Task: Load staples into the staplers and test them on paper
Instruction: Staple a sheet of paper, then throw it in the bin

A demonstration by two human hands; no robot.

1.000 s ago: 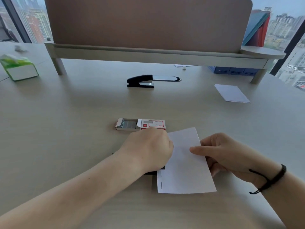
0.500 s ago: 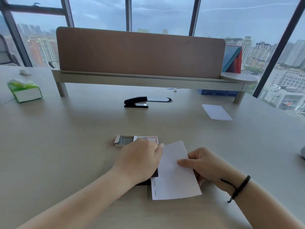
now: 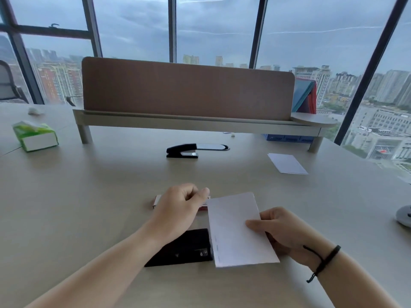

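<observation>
Landmark: the white sheet of paper with a row of staples along its left edge point(image 3: 235, 230), lying on the pale wood-grain desk point(image 3: 89, 207), is being used as reference.
Far left of sheet: a green and white tissue pack point(image 3: 34, 136) is being seen near the desk's left edge.
Left hand: the left hand point(image 3: 178, 210) is being held raised just left of the sheet, fingers loosely curled, nothing gripped.
Staple box: a small red and white cardboard staple box point(image 3: 156, 202) is being largely hidden behind that hand.
Near stapler: a flat black stapler point(image 3: 184, 250) is being left touching the sheet's left edge.
Far stapler: a black long-handled stapler point(image 3: 189, 150) is being left well beyond the sheet.
Right hand: the sheet's right edge is being pinched by the right hand point(image 3: 282, 232), thumb on top.
Right of sheet: a small white paper stack point(image 3: 287, 163) is being seen well beyond.
</observation>
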